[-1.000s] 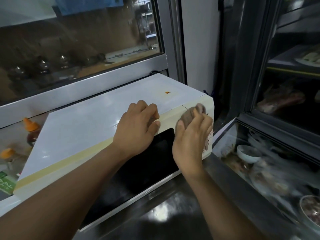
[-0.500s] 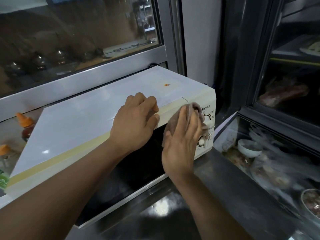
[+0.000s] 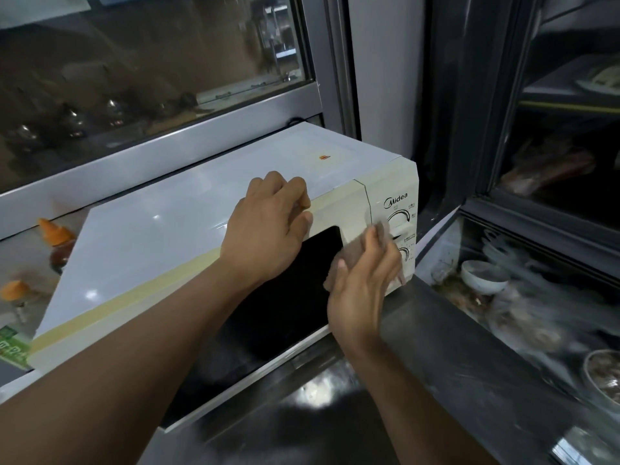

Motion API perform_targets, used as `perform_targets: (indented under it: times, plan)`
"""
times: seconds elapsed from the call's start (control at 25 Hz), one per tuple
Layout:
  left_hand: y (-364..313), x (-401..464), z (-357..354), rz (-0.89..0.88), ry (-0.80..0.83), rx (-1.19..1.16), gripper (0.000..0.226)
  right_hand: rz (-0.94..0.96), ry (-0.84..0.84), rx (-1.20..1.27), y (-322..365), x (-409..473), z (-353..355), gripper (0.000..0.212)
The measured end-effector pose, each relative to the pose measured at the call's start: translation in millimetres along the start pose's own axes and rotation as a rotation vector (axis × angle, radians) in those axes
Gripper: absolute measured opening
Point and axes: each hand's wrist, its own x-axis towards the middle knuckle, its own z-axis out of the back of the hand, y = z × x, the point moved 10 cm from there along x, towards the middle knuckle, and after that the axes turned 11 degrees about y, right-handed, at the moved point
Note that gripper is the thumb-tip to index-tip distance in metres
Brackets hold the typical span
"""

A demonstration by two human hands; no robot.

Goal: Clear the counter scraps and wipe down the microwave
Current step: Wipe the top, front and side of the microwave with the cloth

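A cream-white microwave (image 3: 174, 236) with a dark door window and two dials stands on a dark steel counter (image 3: 446, 344). My left hand (image 3: 268, 229) rests curled over the front top edge of the microwave, above the door. My right hand (image 3: 362, 290) presses a brownish-grey cloth (image 3: 352, 255) flat against the microwave's front, where the door meets the control panel. The cloth covers part of the lower dial. A small orange spot (image 3: 324, 157) sits on the microwave's top.
Two orange-capped sauce bottles (image 3: 57, 239) stand left of the microwave. A glass window runs behind it. To the right, a glass display case holds a white bowl (image 3: 483, 275), wrapped food and a metal dish (image 3: 604, 377).
My right hand has slid the cloth down the front, from the top right corner to the lower dial area, uncovering the brand name and upper dial. My left hand has stayed put.
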Motion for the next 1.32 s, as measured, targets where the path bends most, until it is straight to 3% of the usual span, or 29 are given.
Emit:
perform_targets:
  times: [0.16,0.4,0.68,0.88,1.16,1.32]
  plan:
    - [1.8,1.7,-0.5,0.005,-0.010,0.002,0.008,0.067,-0.072,-0.118,17.7,24.7,1.9,0.057]
    - [1.6,2.9,-1.5,-0.013,-0.027,0.035,0.010,0.083,-0.114,0.087,-41.3,-10.1,-14.9,0.059]
    - [-1.0,1.0,-0.1,-0.012,-0.024,0.015,0.008,-0.158,-0.018,0.310,-102.8,-45.0,-46.0,0.062]
    - [0.7,0.8,0.2,0.010,0.001,-0.002,0.009,-0.343,0.032,0.364,-106.0,-57.3,-50.2,0.061]
    - [1.8,0.9,-1.9,0.012,-0.019,0.025,0.009,-0.076,0.011,0.182,-31.2,-9.0,-5.0,0.064]
    - [1.8,1.3,0.3,0.008,-0.034,0.042,0.009,0.045,-0.037,0.219,-3.9,12.7,5.1,0.055]
